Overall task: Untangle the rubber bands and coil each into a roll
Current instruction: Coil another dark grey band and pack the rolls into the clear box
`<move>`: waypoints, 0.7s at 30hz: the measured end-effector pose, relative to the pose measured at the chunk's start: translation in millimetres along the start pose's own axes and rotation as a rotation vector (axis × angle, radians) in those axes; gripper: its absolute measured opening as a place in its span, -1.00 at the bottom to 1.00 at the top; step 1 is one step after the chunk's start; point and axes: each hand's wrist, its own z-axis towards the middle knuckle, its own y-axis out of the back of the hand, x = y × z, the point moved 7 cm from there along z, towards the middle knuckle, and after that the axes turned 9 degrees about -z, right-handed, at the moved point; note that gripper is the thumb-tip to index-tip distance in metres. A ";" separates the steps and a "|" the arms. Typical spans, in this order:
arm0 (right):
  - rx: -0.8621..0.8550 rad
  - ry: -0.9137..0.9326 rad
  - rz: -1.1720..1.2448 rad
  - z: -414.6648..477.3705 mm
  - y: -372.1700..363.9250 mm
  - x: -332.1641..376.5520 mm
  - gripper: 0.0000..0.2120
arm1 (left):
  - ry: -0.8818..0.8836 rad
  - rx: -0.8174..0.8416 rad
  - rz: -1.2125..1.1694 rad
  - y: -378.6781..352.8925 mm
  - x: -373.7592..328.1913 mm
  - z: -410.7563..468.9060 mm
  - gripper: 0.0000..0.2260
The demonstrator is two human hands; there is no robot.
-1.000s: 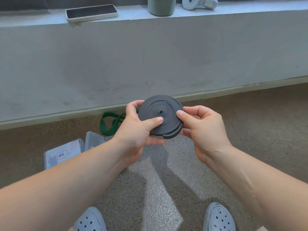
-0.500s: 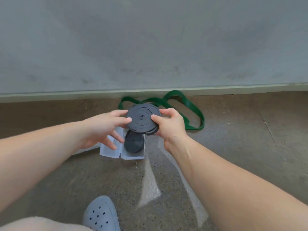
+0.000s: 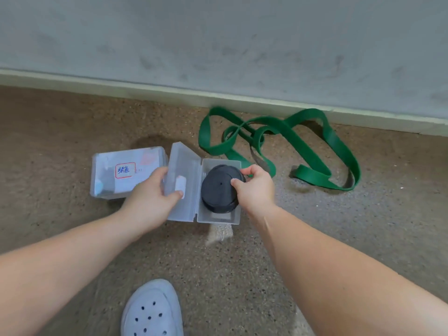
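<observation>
A black rubber band coiled into a flat roll (image 3: 219, 187) sits in the tray of an open clear plastic case (image 3: 219, 218) on the floor, on top of another black roll whose edge shows below it. My right hand (image 3: 254, 189) pinches the upper roll at its right rim. My left hand (image 3: 152, 192) grips the raised lid (image 3: 185, 170) of the case between thumb and fingers. A long green rubber band (image 3: 312, 146) lies loose and twisted on the floor behind the case, near the wall.
A second clear case (image 3: 126, 172), closed and carrying a red-framed label, lies just left of the open one. A grey wall with a pale skirting (image 3: 218, 98) runs across the back. My white clog (image 3: 152, 309) is at the bottom of the view.
Both hands came down from chest height to the floor. The black roll went from the air into the open case, and my left hand left the roll and took hold of the lid.
</observation>
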 end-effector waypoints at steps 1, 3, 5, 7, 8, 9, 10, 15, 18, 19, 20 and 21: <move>-0.002 0.016 -0.044 2.7 -0.4 0.6 -0.84 | -0.060 0.019 0.016 -2.4 -3.7 -0.7 -0.63; -0.012 0.050 -0.123 5.4 -3.0 1.8 -0.87 | -0.158 0.022 0.076 -0.3 -13.3 0.8 -0.66; -0.017 0.089 -0.159 3.1 -6.8 1.9 -0.83 | -0.219 0.041 0.140 0.0 -25.4 4.3 -0.62; -0.036 0.115 -0.181 -2.7 -12.0 1.1 -0.77 | -0.261 0.072 0.202 -4.7 -34.8 7.2 -0.58; -0.050 0.119 -0.183 -6.2 -14.4 1.2 -0.75 | -0.283 0.088 0.230 -8.5 -39.5 7.0 -0.55; -0.064 0.116 -0.176 -8.8 -16.7 0.7 -0.75 | -0.301 0.101 0.256 -13.1 -43.0 6.3 -0.51; -0.073 0.109 -0.163 -10.5 -17.7 0.6 -0.79 | -0.315 0.107 0.287 -17.6 -45.5 5.7 -0.46; 0.000 0.128 -0.228 -14.1 -12.8 0.5 -0.78 | -0.291 0.076 0.433 -26.5 -45.7 4.0 -0.36; 0.079 0.183 -0.256 -16.4 -12.1 -3.9 -0.72 | -0.276 0.072 0.398 -22.5 -42.9 5.6 -0.37; 0.103 0.194 -0.214 -15.5 -13.3 -6.8 -0.73 | -0.275 0.078 0.384 -21.3 -41.3 6.3 -0.38; 0.140 0.191 -0.141 -15.8 -14.2 -9.4 -0.75 | -0.274 0.085 0.368 -20.1 -39.9 6.5 -0.38; 0.191 0.175 -0.049 -17.1 -16.2 -12.1 -0.76 | -0.276 0.091 0.348 -19.1 -38.5 6.9 -0.39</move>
